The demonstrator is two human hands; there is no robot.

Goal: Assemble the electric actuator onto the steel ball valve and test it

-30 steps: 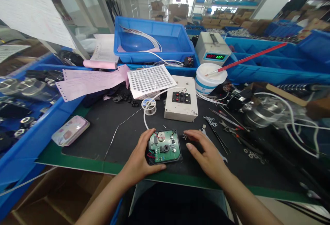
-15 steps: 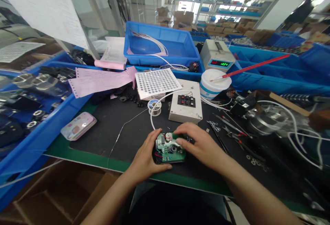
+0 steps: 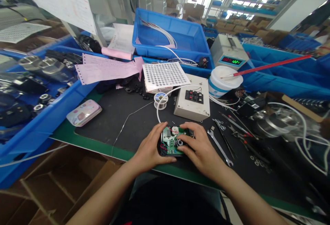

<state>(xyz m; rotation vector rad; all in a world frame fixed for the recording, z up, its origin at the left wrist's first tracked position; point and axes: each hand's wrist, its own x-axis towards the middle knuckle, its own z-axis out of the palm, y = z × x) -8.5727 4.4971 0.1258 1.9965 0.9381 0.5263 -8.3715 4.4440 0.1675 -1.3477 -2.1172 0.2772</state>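
Observation:
A green circuit board (image 3: pixel 170 144) sits in a dark housing near the bench's front edge, facing up. It carries a round white part (image 3: pixel 175 130), red and black wires and a white cable running out behind. My left hand (image 3: pixel 152 146) grips the housing's left side, thumb along the front edge. My right hand (image 3: pixel 199 146) pinches a round grey ring-like part (image 3: pixel 179 143) on the board between thumb and finger. Its other fingers lie over the housing's far right corner. Those fingers hide the board's right side.
A wrench (image 3: pixel 220 148) and tweezers lie right of my right hand. Behind the board are a solder spool (image 3: pixel 161 100), a grey switch box (image 3: pixel 193 98) and a white tub (image 3: pixel 223 80) with a red brush. A patterned case (image 3: pixel 84 112) lies left.
The view has tilted and shifted, so the bench things appear further right. My right thumb and finger have closed around the round part. The wrench, hidden before, now shows beside my right forearm.

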